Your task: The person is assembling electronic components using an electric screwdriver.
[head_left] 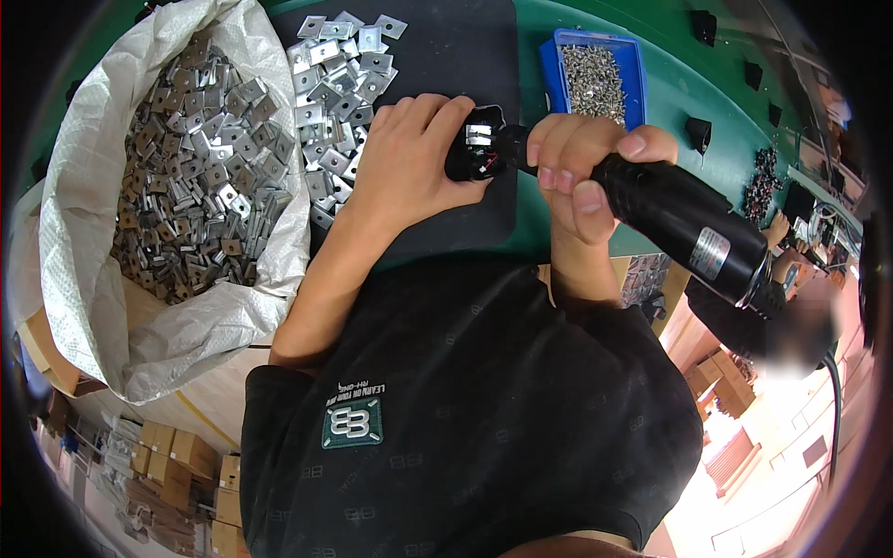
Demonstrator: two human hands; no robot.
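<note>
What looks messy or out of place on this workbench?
Nothing looks damaged. The square metal plates lie in a loose, jumbled pile on the black mat instead of stacked, beside the open white sack of more. Small black parts sit scattered across the green table.

A factory assembly workshop. A green workbench (670,93) holds a white sack (84,214) of metal plates at left, a blue bin (635,74) of screws at far right, stacked cartons (186,456) nearby, and another worker (772,316) at right.
</note>
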